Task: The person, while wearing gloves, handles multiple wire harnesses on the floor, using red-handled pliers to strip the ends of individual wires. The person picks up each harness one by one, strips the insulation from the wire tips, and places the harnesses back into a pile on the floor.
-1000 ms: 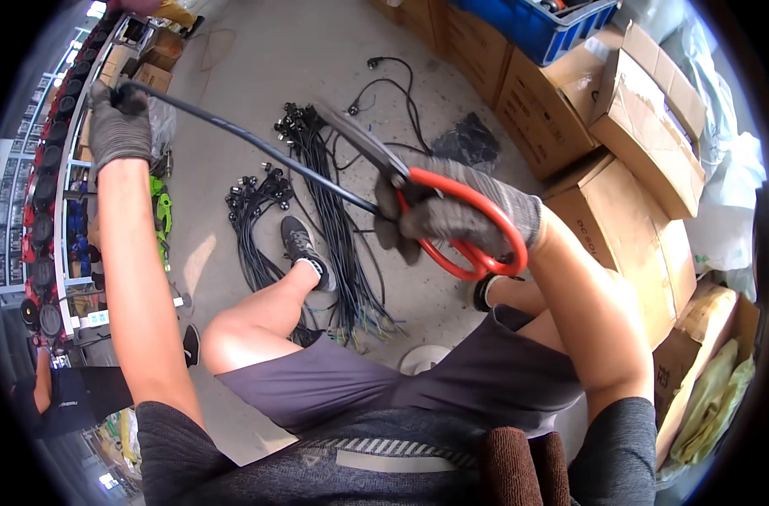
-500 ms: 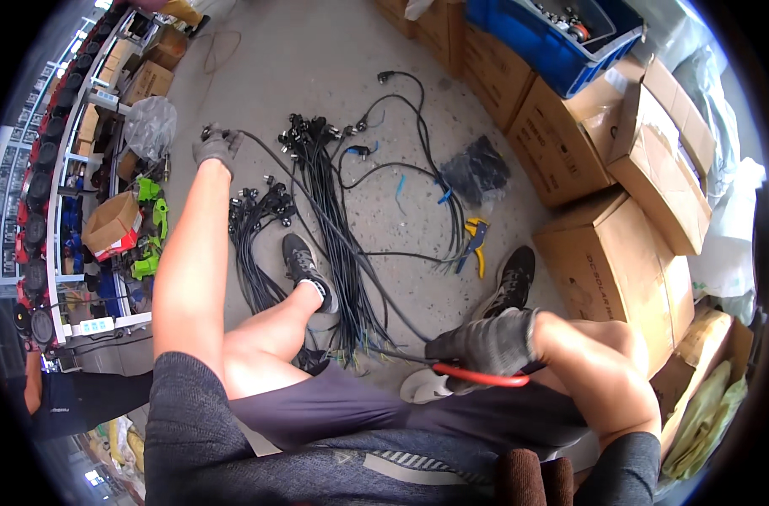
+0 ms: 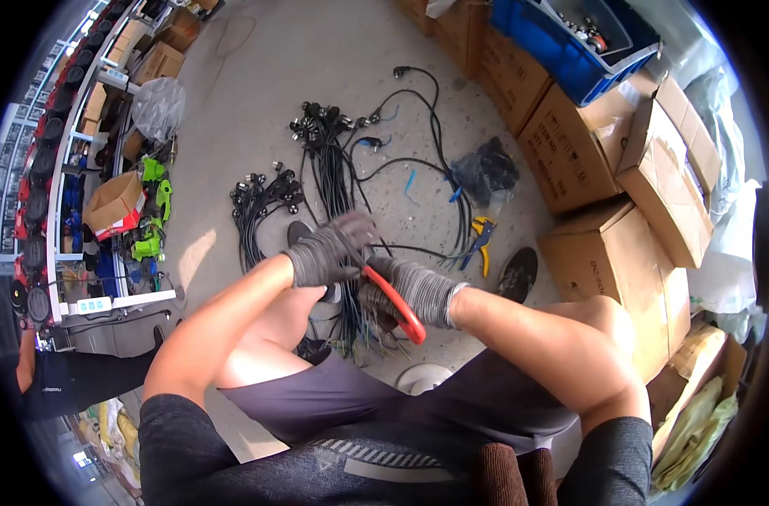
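My left hand [image 3: 330,250], in a grey glove, is closed round a thin black cable [image 3: 352,250] above the middle of the floor. Right beside it, my right hand [image 3: 418,291], gloved too, grips a red-handled tool [image 3: 397,304]; its working end is hidden between the hands. Beneath both hands lies a large bundle of black power cords [image 3: 334,181], plugs at the far end and bare coloured wire ends near me. A smaller cord bundle [image 3: 266,198] lies to its left, partly behind my left forearm.
Yellow-and-blue pliers [image 3: 479,240] lie on the floor near a dark plastic bag [image 3: 490,169] and loosely curved cords [image 3: 435,126]. Cardboard boxes [image 3: 561,148] and a blue crate [image 3: 583,72] line the right. Shelving with green clamps [image 3: 153,207] stands left, where another person's arm [image 3: 26,358] shows.
My left hand has come back from the far left to meet my right hand. The right hand has moved left and forward with the red-handled tool. The view has shifted slightly.
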A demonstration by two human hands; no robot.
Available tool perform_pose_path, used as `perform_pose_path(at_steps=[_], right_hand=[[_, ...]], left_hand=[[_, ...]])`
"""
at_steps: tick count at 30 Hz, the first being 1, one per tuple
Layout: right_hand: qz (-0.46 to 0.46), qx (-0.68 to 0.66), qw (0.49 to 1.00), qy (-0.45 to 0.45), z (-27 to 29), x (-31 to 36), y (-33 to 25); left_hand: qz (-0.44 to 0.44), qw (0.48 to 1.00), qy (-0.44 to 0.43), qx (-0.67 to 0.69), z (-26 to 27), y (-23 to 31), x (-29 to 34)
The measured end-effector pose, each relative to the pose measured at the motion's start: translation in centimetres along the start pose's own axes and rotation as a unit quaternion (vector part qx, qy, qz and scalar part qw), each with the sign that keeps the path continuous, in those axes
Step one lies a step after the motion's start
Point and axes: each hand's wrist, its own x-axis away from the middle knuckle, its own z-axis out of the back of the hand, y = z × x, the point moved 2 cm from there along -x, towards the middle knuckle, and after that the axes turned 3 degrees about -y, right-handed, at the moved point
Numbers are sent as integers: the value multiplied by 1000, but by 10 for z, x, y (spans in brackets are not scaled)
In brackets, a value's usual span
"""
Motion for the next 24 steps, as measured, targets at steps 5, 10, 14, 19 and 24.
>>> perform_pose_path(at_steps=[5, 10, 14, 19, 24], right_hand=[[7, 5, 1000, -1, 9, 7, -18], [-5, -158, 987, 25, 24, 24, -45], [70, -260, 963, 27, 44, 34, -58], [143, -202, 956, 158, 58, 43, -60], [162, -225, 933, 228, 64, 41, -62]], left_hand=[[40, 969, -165, 178, 1, 47, 14], [119, 902, 126, 396, 45, 66, 21], [121, 946, 255, 158, 70, 80, 24], [150, 876, 329, 320, 76, 102, 13], [175, 770, 300, 535, 71, 103, 5]])
